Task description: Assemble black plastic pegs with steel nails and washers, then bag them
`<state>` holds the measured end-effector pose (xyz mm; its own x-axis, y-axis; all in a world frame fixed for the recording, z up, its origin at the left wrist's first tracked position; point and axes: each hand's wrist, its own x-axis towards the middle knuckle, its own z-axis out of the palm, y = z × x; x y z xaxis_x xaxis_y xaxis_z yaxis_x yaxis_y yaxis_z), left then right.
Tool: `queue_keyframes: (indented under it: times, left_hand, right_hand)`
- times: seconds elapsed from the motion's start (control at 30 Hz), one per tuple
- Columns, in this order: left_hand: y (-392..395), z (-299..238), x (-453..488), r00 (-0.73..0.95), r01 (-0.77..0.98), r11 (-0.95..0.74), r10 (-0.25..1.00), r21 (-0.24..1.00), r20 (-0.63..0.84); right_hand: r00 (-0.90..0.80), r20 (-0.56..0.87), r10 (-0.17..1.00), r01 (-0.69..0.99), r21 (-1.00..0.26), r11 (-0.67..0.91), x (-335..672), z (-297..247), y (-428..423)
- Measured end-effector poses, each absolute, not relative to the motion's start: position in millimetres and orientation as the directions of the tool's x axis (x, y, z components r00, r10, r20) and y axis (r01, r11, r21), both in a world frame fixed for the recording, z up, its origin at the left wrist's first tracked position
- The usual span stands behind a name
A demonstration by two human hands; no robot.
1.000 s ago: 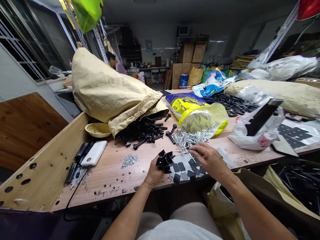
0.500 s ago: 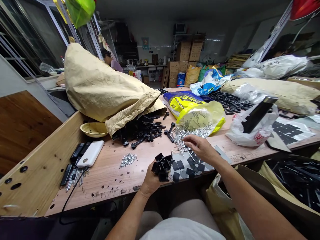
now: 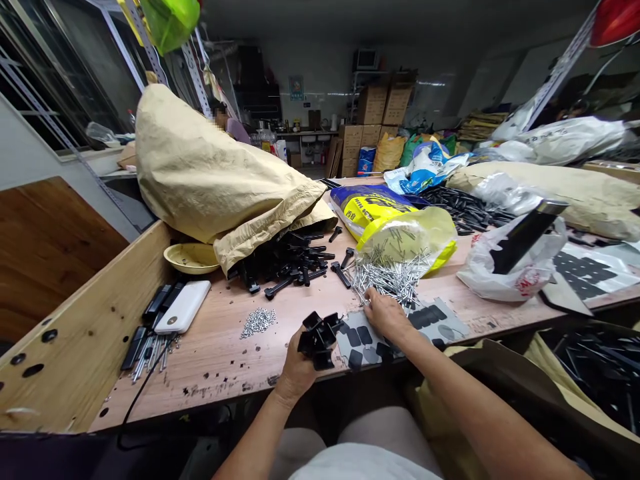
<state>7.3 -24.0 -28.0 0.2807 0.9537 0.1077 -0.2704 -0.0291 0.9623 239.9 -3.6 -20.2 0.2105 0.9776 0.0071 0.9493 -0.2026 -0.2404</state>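
Note:
My left hand [image 3: 299,367] is wrapped round a bundle of black plastic parts [image 3: 319,340] with square, hollow-looking ends, held over the front edge of the table. My right hand [image 3: 386,315] reaches to the near edge of a pile of long, thin metal screws [image 3: 395,277], its fingers curled together at the pile. Whatever is between those fingertips is hidden. The pile spills from the mouth of a yellow and blue bag [image 3: 373,207]. Under and beside my right hand lies a grey sheet with black rounded pads [image 3: 425,316].
Small metal nuts [image 3: 258,323] lie left of my hands. Behind them, black plastic parts [image 3: 295,263] spill from a large tan sack [image 3: 220,173]. A white power bank [image 3: 183,307] and a yellow dish [image 3: 192,258] are further left. A white plastic bag [image 3: 515,260] stands right.
My right hand has come down and nearer onto the edge of the screw pile, its fingers now curled. My left hand has shifted slightly left and down with the black parts, tilting them.

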Motion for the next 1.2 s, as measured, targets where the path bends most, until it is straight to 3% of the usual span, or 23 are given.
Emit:
queue_keyframes:
  times: [0.3, 0.6, 0.83, 0.9, 0.97, 1.03, 1.07, 1.13, 1.2]
  left_hand:
    - [-22, -22, 6, 0.234, -0.237, -0.037, 0.968, 0.971, 0.094]
    - [-24, -38, 2, 0.247, -0.168, -0.094, 0.96, 0.981, 0.134]
    - [-22, -43, 2, 0.259, -0.143, -0.146, 0.949, 0.979, 0.179]
    - [-20, -45, 3, 0.251, -0.14, -0.147, 0.951, 0.979, 0.179]
    - [-18, -44, 6, 0.259, -0.122, -0.156, 0.948, 0.98, 0.183]
    - [-17, -41, 9, 0.277, -0.08, -0.176, 0.942, 0.981, 0.191]
    - [-17, -38, 11, 0.288, -0.056, -0.185, 0.938, 0.981, 0.194]
    - [-19, -32, 14, 0.304, -0.013, -0.204, 0.932, 0.979, 0.199]
    - [-21, -27, 16, 0.311, 0.018, -0.229, 0.927, 0.973, 0.212]
  right_hand:
    - [0.115, -0.115, 0.987, 0.902, -0.405, -0.152, 244, -14, -27]
    - [0.124, -0.016, 0.992, 0.917, -0.381, -0.12, 219, -20, -4]
    - [0.122, 0.08, 0.989, 0.864, -0.5, -0.066, 217, -11, -9]
    - [0.106, 0.178, 0.978, 0.748, -0.663, 0.039, 216, 7, -16]
    - [0.107, 0.325, 0.94, 0.476, -0.847, 0.238, 211, 30, -26]
    - [0.142, 0.452, 0.881, 0.193, -0.885, 0.423, 201, 51, -36]
    - [0.149, 0.496, 0.855, 0.129, -0.868, 0.48, 195, 59, -41]
    - [0.126, 0.564, 0.816, 0.14, -0.825, 0.548, 184, 68, -48]
    - [0.037, 0.634, 0.772, 0.282, -0.748, 0.601, 175, 68, -54]
